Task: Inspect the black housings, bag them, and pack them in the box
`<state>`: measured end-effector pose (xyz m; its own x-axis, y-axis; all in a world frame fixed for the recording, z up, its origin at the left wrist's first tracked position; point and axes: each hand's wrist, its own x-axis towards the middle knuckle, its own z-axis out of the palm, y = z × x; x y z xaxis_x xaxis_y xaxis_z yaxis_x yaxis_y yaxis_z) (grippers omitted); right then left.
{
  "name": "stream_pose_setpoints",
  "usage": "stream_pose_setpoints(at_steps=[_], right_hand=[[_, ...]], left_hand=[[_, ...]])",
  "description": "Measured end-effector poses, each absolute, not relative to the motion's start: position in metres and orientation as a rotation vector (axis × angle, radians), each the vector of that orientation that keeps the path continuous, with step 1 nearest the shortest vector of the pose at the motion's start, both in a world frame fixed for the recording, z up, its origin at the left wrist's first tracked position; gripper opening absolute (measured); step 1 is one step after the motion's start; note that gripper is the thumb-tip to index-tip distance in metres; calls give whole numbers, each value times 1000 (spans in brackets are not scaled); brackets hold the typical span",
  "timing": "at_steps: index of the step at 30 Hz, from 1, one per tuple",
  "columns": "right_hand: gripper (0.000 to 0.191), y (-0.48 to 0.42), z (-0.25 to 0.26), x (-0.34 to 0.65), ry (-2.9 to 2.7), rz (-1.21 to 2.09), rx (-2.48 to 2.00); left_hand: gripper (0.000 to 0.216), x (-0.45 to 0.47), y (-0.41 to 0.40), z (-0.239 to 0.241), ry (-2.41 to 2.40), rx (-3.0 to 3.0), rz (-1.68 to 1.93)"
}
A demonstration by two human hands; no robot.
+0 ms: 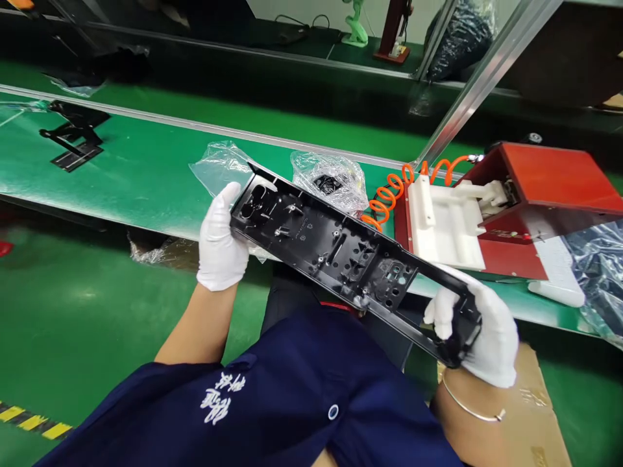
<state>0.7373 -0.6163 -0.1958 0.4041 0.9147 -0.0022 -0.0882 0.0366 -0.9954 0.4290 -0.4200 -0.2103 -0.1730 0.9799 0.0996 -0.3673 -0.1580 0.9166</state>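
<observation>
Left hand [220, 243] and right hand [487, 334], both gloved, each grip closed on 1 end of the long black plastic frame [348, 256], held tilted above the lap, short of the green counter [146, 175] and red fixture [511, 207]; inspection step apparent, firm 2-handed support needed.

the gloved left hand [220, 243] and gloved right hand [479, 331] grip opposite ends of a long black plastic frame [350, 256], held tilted above the lap. right of it sits a red fixture [530, 201] holding a white jig [445, 227], with an orange coiled hose [389, 194] beside it on the green bench [146, 168].
</observation>
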Motion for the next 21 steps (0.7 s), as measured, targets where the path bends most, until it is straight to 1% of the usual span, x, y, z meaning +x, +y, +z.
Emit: stream_pose_setpoints(at_steps=[2,3,5,7,9,10,12,13,14,15,16,17,18,19,20,21], right_hand=[[43,-614,-196,732,-1106,760,-1269],[44,-611,-195,728,-1315,614,-1269],[42,-601,-192,714,-1797,202,-1254],[32,-589,-191,696,-2157,-245,-1174],[29,-578,-195,676,-2285,-515,-1089],[32,-574,-198,667,-2311,-569,-1058],[35,-565,-203,656,-2399,-554,-938],[34,-558,-204,655,-2467,-477,-853],[39,-549,-203,656,-2529,-358,-784],[55,-535,-200,659,-2570,-210,-760],[72,-517,-195,664,-2580,-48,-844],[85,-495,-190,669,-2554,107,-1009],[89,-470,-185,673,-2489,239,-1271],[83,-442,-181,677,-2338,331,-1685],[76,-414,-180,679,-2261,346,-1889],[69,-387,-181,680,-2233,357,-2000]], left_hand=[[51,438,-423,-205,828,873,1540],[58,443,-425,-202,773,838,1490],[70,451,-428,-198,701,750,1390],[82,454,-430,-197,671,650,1370],[89,451,-428,-198,652,575,1388],[87,447,-427,-199,655,544,1394],[75,436,-423,-200,683,474,1394],[67,430,-421,-201,702,434,1398],[60,423,-419,-201,716,395,1405],[56,417,-417,-202,718,359,1412],[53,411,-416,-203,709,329,1428],[53,407,-414,-205,689,307,1443],[54,405,-413,-207,663,295,1456],[57,404,-412,-209,633,292,1464],[59,404,-411,-210,605,294,1465],[62,406,-410,-212,581,300,1460]])
